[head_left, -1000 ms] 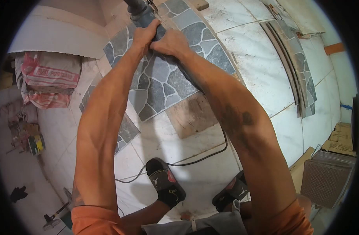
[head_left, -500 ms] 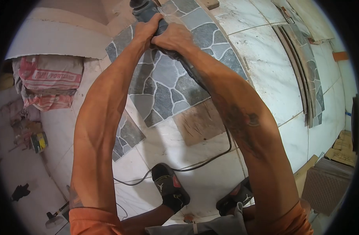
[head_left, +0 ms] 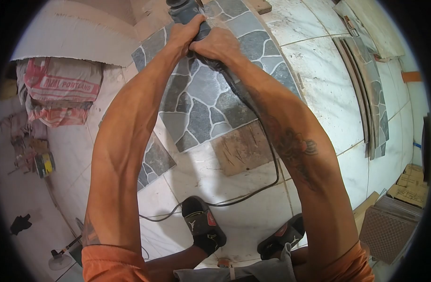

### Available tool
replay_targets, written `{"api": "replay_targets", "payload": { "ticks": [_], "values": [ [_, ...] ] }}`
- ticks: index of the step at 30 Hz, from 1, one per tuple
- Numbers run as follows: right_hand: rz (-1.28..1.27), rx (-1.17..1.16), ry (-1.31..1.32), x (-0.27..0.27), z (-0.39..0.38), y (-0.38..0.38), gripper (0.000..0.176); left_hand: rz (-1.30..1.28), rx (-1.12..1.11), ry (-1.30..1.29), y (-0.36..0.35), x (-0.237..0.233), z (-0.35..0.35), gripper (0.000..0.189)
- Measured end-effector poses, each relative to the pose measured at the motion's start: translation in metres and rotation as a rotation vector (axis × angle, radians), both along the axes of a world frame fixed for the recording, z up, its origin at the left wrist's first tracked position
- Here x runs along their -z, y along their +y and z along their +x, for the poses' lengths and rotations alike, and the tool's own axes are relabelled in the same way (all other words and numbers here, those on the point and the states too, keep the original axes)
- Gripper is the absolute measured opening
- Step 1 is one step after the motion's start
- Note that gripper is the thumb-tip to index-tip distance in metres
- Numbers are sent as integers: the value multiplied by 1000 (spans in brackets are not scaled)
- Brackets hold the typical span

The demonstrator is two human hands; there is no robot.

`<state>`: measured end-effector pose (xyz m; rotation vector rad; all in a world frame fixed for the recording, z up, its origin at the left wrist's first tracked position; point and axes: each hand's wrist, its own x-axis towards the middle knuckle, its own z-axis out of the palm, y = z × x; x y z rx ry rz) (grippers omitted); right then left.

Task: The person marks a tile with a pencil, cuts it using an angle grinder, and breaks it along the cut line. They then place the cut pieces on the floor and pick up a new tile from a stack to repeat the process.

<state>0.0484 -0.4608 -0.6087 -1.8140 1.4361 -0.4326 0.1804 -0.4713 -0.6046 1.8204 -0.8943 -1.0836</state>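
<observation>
At the top of the view, my left hand (head_left: 185, 36) and my right hand (head_left: 218, 45) are both wrapped round the body of a dark corded angle grinder (head_left: 201, 29). Its front end lies close to the upper frame edge, and no disc can be made out. Beneath the grinder is a large grey tile (head_left: 201, 120) with a stone pattern and pale joint lines. The black power cord (head_left: 272, 152) runs back from my right hand along my forearm, then bends across the floor toward my feet.
A brown board (head_left: 243, 148) pokes out under the tile's near edge. To its left lies a smaller patterned tile piece (head_left: 154, 162). Tile strips (head_left: 361, 89) lean at right. A Portland cement bag (head_left: 65, 87) sits at left. Stacked tiles (head_left: 389, 230) stand lower right.
Both hands and the grinder appear slightly farther right, and the whole view has shifted a little. The grip looks the same.
</observation>
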Motion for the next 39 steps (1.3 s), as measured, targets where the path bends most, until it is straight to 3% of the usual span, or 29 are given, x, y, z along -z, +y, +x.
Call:
{"api": "replay_targets", "payload": {
  "ticks": [9,12,15,18,24,32,39],
  "values": [
    [0,-16,6,4,2,-3,76,12,8,18,-1,0,1,74],
    [65,-3,24,-2,2,-3,64,14,16,30,-5,4,5,72],
    [69,-23,28,-2,2,-4,65,17,19,35,-6,5,6,71],
    [7,-3,26,7,5,-7,78,17,28,35,-4,2,4,69],
    [2,-3,23,8,6,-7,78,22,38,46,-5,3,6,69],
    [-12,-1,18,6,6,-6,72,28,30,6,-5,2,3,75],
    [-1,-17,18,7,2,-3,66,25,-58,-90,1,-2,-7,67]
  ]
}}
